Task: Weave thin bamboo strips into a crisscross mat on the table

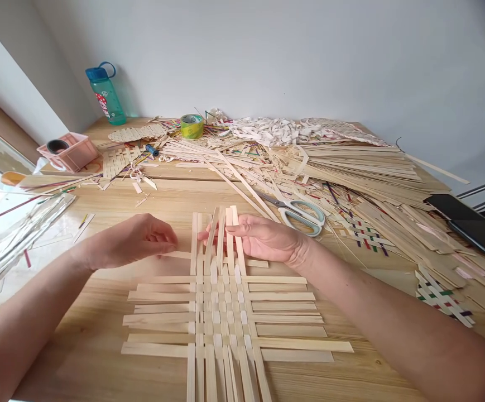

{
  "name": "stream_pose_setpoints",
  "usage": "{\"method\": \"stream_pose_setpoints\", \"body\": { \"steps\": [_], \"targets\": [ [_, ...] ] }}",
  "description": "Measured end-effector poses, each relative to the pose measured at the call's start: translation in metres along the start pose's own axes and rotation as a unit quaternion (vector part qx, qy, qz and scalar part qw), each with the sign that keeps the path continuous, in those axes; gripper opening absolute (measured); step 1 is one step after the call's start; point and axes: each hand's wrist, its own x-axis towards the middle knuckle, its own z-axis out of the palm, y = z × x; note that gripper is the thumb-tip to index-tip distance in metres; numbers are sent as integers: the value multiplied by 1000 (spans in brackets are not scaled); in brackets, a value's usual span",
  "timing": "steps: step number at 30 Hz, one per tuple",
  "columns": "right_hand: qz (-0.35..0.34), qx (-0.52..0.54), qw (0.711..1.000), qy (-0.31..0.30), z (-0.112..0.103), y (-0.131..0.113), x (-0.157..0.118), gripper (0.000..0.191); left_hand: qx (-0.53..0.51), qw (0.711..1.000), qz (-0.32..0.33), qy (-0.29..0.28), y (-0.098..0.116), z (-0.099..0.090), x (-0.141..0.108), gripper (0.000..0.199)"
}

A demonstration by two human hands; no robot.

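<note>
A flat woven mat of pale wooden strips (220, 312) lies on the table in front of me, its loose strip ends sticking out on all sides. My right hand (267, 237) holds several lengthwise strips (230, 240) at the mat's far end, thumb in front and fingers behind, partly hidden by them. A crosswise strip (259, 263) runs through these strips, apart from the woven rows. At its left end my left hand (137, 241) is closed, thumb against curled fingers, seemingly pinching that strip.
Scissors (301, 215) lie just beyond my right hand. Farther back are a tape roll (192, 127), a pink basket (75, 153), a teal bottle (109, 97) and heaped strips (351, 164). Small woven pieces (443, 296) and a black phone-like object (468, 223) sit at right.
</note>
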Motion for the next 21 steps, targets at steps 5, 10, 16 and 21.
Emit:
{"method": "stream_pose_setpoints", "body": {
  "steps": [5, 10, 16, 21],
  "targets": [
    [11, 7, 1000, 6, 0, -2, -2, 34, -78, 995, -25, -63, -11, -6, 5, 21],
    [33, 37, 999, 15, 5, -6, -4, 41, -106, 991, -14, -83, -12, 14, 8, 22],
    [35, 52, 998, 27, 6, -6, -5, 38, -89, 992, 7, -95, -5, 26, 8, 23],
    [41, 45, 998, 22, 5, -6, -6, 34, -112, 988, 3, -103, -1, 29, 10, 25]
  ]
}}
